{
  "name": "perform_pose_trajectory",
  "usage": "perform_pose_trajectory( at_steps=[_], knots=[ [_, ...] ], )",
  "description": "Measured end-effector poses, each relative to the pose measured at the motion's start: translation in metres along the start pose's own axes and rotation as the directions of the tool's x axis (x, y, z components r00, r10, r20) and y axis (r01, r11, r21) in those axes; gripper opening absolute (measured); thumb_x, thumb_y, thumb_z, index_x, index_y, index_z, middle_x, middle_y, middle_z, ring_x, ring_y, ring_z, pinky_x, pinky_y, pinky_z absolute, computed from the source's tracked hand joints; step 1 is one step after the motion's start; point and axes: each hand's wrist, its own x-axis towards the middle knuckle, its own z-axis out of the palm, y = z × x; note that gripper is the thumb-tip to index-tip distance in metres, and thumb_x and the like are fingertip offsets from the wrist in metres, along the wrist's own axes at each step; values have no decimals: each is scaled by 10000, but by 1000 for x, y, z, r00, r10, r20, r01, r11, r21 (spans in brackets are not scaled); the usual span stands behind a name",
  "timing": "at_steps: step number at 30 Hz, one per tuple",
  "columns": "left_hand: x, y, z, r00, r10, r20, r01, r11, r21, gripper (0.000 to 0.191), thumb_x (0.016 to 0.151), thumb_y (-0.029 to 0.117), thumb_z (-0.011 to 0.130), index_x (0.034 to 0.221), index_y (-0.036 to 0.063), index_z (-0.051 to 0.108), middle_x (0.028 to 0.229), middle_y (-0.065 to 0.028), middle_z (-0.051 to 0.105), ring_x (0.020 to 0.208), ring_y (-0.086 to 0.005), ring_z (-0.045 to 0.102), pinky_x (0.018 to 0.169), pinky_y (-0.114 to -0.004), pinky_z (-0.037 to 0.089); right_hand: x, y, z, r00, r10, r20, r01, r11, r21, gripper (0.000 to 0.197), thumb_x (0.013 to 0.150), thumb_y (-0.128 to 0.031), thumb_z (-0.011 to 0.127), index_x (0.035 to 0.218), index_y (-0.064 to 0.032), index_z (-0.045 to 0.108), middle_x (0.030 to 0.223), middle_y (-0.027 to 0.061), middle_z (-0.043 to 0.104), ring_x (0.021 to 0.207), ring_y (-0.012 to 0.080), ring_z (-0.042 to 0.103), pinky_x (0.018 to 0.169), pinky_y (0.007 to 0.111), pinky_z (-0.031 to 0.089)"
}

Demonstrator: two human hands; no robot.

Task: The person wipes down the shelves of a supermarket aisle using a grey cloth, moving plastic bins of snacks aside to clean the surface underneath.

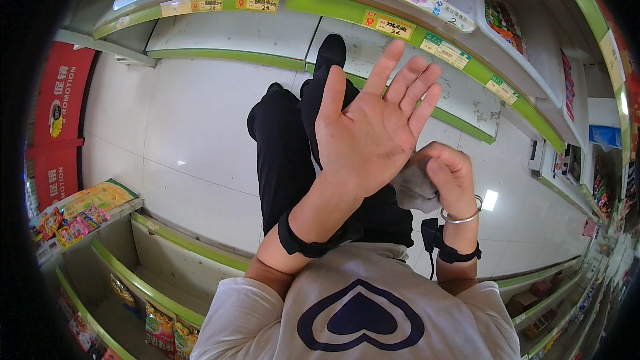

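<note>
My left hand (375, 130) is raised in the middle of the view, palm up with the fingers spread and nothing in it. Just right of its heel, my right hand (450, 175) grips a bunched grey cloth (417, 187). Part of the cloth is hidden behind the left palm, and I cannot tell whether the two touch. Each wrist carries a black strap, and a metal bangle (462, 217) circles the right one.
Shelving with a green price-label rail (340, 7) and white trays (520, 55) of packaged snacks curves across the front and right. Behind at left stands another shelf unit (170, 250) with snack bags. A red promotion banner (62, 95) hangs at far left. Pale tiles (200, 135) cover the floor.
</note>
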Motion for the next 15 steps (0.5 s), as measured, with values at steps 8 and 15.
perform_pose_trajectory(
  at_steps=[8, 15],
  knots=[
    [2, -10, -3, 970, -4, 244, -117, 872, 476, 673, 954, 540, 197, 1403, 45, 282, 1280, -152, 463, 1274, -304, 364, 1113, -412, 197, 6, -5, 33, 984, -27, -175, 21, 999, -36, 159, 874, -147, 599, 870, 11, 614, 617, 36, 559, 592, 71, 448, 558, 223, 412],
    [0, -5, -10, 976, 10, 219, -114, 877, 467, 664, 960, 526, 200, 1371, 18, 317, 1230, -152, 494, 1232, -315, 403, 1095, -413, 232, 8, 5, 30, 992, -25, -121, 18, 998, -57, 112, 863, -86, 554, 852, 15, 601, 623, 24, 533, 591, 71, 436, 558, 218, 396]
  ],
)
